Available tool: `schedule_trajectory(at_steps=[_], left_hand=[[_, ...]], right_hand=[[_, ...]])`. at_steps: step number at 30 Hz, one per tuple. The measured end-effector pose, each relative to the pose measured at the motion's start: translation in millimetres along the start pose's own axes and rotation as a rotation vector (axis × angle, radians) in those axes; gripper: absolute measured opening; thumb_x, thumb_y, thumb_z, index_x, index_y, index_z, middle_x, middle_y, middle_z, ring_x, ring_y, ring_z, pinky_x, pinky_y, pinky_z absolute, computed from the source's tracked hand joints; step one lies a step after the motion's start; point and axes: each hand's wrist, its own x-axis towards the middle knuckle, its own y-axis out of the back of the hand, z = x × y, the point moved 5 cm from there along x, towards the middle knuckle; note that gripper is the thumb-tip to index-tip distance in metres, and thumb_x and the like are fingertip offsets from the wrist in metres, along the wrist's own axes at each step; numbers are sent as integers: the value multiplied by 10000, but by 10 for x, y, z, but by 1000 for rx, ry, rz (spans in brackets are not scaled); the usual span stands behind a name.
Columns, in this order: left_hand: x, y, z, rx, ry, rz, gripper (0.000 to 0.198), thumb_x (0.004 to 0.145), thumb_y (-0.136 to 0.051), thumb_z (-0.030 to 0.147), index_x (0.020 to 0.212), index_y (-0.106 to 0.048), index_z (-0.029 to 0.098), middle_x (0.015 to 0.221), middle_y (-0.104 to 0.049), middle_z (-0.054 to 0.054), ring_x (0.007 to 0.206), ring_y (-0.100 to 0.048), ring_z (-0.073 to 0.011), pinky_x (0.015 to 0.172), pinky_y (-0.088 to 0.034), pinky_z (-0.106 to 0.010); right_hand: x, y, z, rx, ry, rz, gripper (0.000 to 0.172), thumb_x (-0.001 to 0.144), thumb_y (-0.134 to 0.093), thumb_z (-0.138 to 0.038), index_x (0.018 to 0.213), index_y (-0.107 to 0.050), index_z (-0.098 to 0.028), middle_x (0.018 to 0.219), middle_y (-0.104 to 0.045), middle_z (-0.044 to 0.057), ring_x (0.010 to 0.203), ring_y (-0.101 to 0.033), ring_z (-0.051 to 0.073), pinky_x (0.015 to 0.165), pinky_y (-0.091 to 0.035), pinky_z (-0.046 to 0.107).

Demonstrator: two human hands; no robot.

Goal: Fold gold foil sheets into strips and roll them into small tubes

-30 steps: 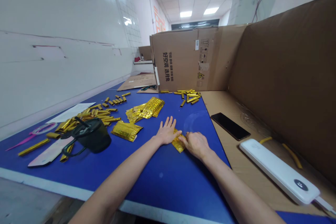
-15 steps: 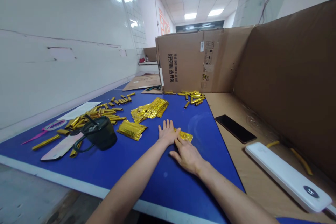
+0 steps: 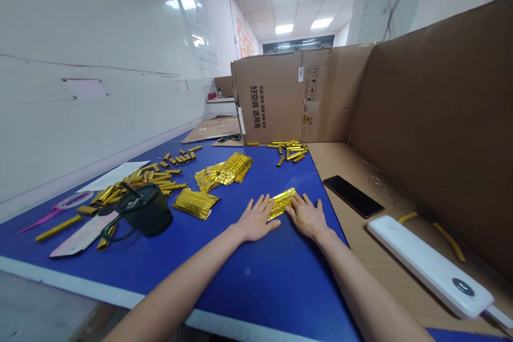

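Note:
A small gold foil sheet (image 3: 282,201) lies flat on the blue table (image 3: 256,272), between my two hands. My left hand (image 3: 255,220) rests open on the table, its fingers spread and touching the sheet's left edge. On the sheet's right side my right hand (image 3: 306,215) lies open, fingers flat, pressing on its edge. Neither hand grips anything.
Stacks of gold foil sheets (image 3: 223,169) (image 3: 195,203) and several gold rolled sticks (image 3: 145,177) (image 3: 292,149) lie further back. A black cup (image 3: 141,215) stands at the left. A phone (image 3: 352,195) and a white power bank (image 3: 429,263) lie on cardboard (image 3: 385,246) at the right. Cardboard walls (image 3: 436,112) enclose the right and back.
Both hands have shifted from overlapping the gold sheet to lying flat on either side of it. The sheet now lies stretched out between them, a little further forward.

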Motion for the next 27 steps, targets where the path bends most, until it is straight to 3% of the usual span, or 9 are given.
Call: schedule_trajectory(at_steps=[6, 10, 12, 14, 16, 18, 21, 24, 27], left_hand=[[-481, -57, 618, -47, -194, 14, 870, 683, -252, 711, 1339, -96, 161, 1400, -47, -100, 1274, 35, -261, 1006, -23, -472], [-585, 30, 835, -97, -265, 78, 788, 693, -343, 664, 1285, -272, 148, 1348, -266, -122, 1247, -193, -260, 1013, -88, -443], [-539, 117, 826, -129, -254, 141, 569, 740, -398, 554, 1162, -437, 174, 1227, -448, -96, 1153, -363, -244, 985, -194, -414], [-449, 185, 767, -199, -228, 163, 330, 798, -380, 405, 993, -543, 195, 1018, -581, -56, 964, -511, -202, 863, -352, -344], [-337, 234, 679, -289, -192, 179, 279, 827, -323, 307, 902, -568, 196, 868, -609, -32, 787, -555, -160, 727, -411, -285], [-222, 294, 577, -354, -157, 273, 256, 819, -326, 251, 802, -572, 181, 766, -595, -22, 709, -542, -140, 676, -412, -256], [-69, 367, 416, -448, -97, 500, 215, 789, -352, 182, 788, -566, 172, 800, -556, -27, 770, -513, -133, 728, -403, -251], [99, 285, 352, -529, -121, 490, 218, 757, -375, 144, 845, -572, 174, 859, -543, -27, 823, -503, -130, 779, -403, -254], [185, 189, 309, -520, -95, 496, 264, 761, -352, 129, 934, -550, 154, 963, -522, -56, 927, -480, -141, 852, -378, -269]], right_hand=[[46, -111, 59, 13, 3, -42, 634, 809, -173, -535, 1323, -225, -167, 1402, -166, 48, 1268, -64, 280, 937, -62, 575], [34, -125, 60, 25, 36, -82, 646, 799, -187, -554, 1333, -200, -191, 1411, -125, 27, 1272, -36, 279, 945, -35, 571], [23, -117, 43, 36, 70, -99, 662, 790, -201, -571, 1337, -187, -197, 1412, -118, 25, 1272, -27, 283, 943, -22, 576], [8, -118, 2, 50, 136, -133, 657, 787, -228, -565, 1339, -178, -211, 1413, -111, 16, 1273, -17, 278, 945, -12, 576], [-10, -124, -45, 61, 211, -167, 629, 792, -277, -518, 1339, -174, -226, 1414, -108, 5, 1275, -10, 270, 952, -6, 565], [-23, -123, -83, 78, 266, -177, 612, 789, -320, -474, 1338, -174, -245, 1413, -116, -1, 1276, -13, 265, 960, -2, 553], [-38, -108, -126, 123, 317, -174, 625, 763, -373, -494, 1325, -201, -283, 1407, -157, -4, 1276, -23, 267, 962, 5, 550], [-47, -98, -147, 148, 329, -184, 650, 723, -427, -522, 1302, -258, -278, 1392, -213, 9, 1277, -21, 265, 962, 15, 549], [-40, -96, -130, 150, 295, -161, 746, 690, -456, -541, 1317, -222, -211, 1401, -173, 69, 1278, -31, 254, 972, 3, 528]])
